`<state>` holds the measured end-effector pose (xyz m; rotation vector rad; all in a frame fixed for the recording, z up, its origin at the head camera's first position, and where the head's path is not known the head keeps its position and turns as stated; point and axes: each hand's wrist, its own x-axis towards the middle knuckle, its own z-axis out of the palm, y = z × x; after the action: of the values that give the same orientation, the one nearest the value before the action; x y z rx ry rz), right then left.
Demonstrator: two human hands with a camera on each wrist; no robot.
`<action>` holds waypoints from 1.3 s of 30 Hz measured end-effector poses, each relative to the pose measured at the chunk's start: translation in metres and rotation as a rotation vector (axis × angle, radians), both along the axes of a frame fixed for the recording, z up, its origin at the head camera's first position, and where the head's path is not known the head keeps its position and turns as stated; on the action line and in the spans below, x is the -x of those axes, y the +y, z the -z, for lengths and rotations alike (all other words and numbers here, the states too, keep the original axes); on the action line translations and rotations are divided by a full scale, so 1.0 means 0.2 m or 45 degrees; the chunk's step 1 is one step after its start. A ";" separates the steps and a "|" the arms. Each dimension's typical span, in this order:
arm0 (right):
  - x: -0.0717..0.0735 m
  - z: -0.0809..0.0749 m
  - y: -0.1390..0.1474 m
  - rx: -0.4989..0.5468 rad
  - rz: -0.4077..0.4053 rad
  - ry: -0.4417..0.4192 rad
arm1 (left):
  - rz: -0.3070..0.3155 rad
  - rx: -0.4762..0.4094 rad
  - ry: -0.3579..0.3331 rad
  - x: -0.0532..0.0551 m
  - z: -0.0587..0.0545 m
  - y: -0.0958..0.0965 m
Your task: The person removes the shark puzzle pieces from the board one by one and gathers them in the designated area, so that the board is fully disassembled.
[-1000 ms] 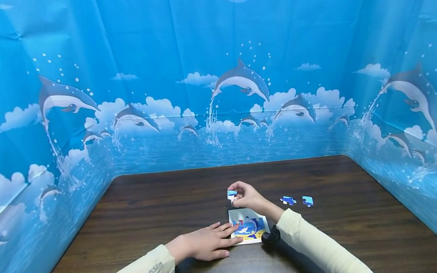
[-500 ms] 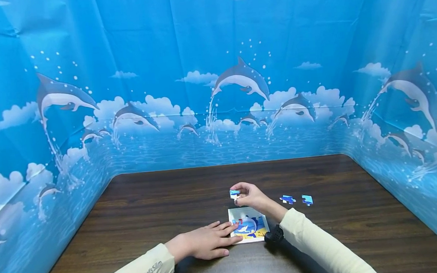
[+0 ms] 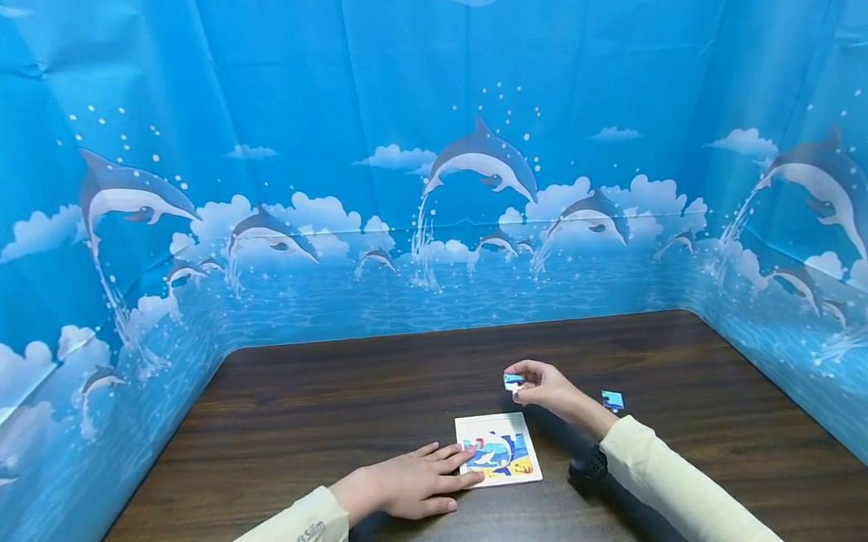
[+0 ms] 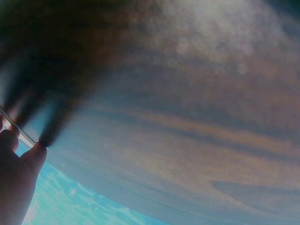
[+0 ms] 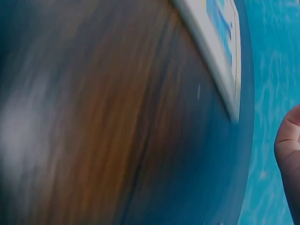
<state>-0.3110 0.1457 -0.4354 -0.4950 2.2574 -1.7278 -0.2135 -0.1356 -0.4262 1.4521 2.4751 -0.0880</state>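
My left hand (image 3: pixel 417 481) lies flat with fingers spread, its fingertips resting on the left side of a white-framed jigsaw puzzle board (image 3: pixel 488 422). A whale or dolphin picture fills the lower part of that board; its top strip is bare white. Between thumb and fingers, my right hand (image 3: pixel 551 388) pinches a blue-and-white puzzle piece (image 3: pixel 513 382), held beyond the board's upper right corner. In the left wrist view, the left thumb (image 4: pixel 33 159) is near the board's edge (image 4: pixel 21 131). The right wrist view catches part of the right hand (image 5: pixel 288 145) at its edge, piece unseen.
One loose puzzle piece (image 3: pixel 612 399) lies on the dark wooden table (image 3: pixel 337 393), right of the right hand. A black wrist camera (image 3: pixel 589 464) hangs under the right wrist. A blue dolphin-print curtain (image 3: pixel 435 287) encloses the table's back and sides.
My right hand has moved right with the pinched piece, away from above the board. Its hand and wrist now cover the spot of the nearer loose piece. The left hand has stayed put.
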 end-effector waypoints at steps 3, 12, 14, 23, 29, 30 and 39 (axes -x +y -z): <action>0.01 0.01 0.07 -0.038 0.054 -0.003 | 0.001 0.003 0.006 0.00 0.00 0.00; 0.02 0.01 0.15 -0.168 0.069 0.063 | 0.007 0.006 0.036 0.00 -0.01 0.00; 0.02 0.02 0.15 -0.246 0.044 0.114 | 0.013 0.002 0.038 0.00 0.00 0.00; 0.02 0.01 0.14 -0.491 -0.025 0.296 | 0.011 0.003 0.036 0.00 0.00 0.00; 0.03 0.02 0.12 -0.658 -0.015 0.397 | 0.004 0.002 0.020 -0.01 -0.01 0.00; 0.03 0.02 0.12 -0.692 -0.018 0.424 | 0.002 0.002 0.017 -0.01 -0.01 0.00; 0.03 0.01 0.09 -0.848 0.030 0.425 | 0.010 0.000 0.021 -0.01 0.00 0.00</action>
<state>-0.3164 0.1644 -0.4380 -0.6277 2.8745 -0.8401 -0.2112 -0.1349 -0.4256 1.4672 2.4829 -0.1019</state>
